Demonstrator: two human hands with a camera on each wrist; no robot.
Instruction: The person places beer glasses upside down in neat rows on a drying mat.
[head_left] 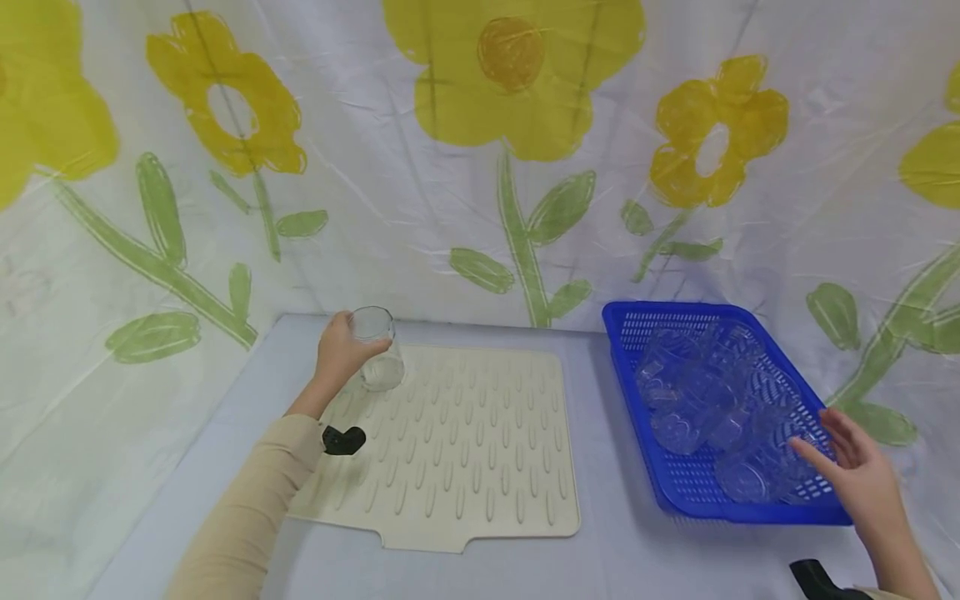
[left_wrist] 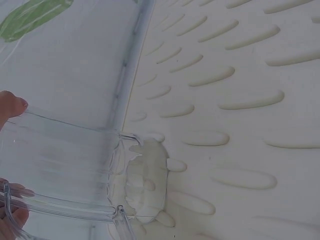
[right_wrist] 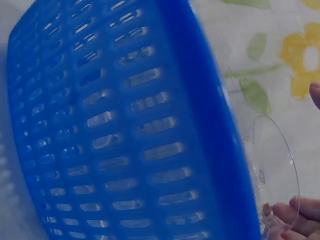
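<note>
My left hand [head_left: 342, 354] grips a clear glass mug [head_left: 378, 375] by its upper part, thumb and fingers around the wall. The mug is over the far left corner of a cream ridged drying mat [head_left: 487, 442]. In the left wrist view, the mug's base [left_wrist: 145, 185] is right at the mat's ridges, and part of a handle shows low in the picture. At the front right of a blue plastic basket [head_left: 637, 450], my right hand [head_left: 862, 467] has its fingers spread and relaxed. Its fingertips are close to a clear glass rim [right_wrist: 292, 165] in the right wrist view.
Several clear glass pieces [head_left: 697, 392] lie jumbled inside the basket. Both mat and basket lie on a white-covered table [head_left: 525, 571]. Behind them hangs a white sheet [head_left: 375, 192] with painted yellow flowers. A black wrist-worn piece [head_left: 343, 440] juts from the left sleeve.
</note>
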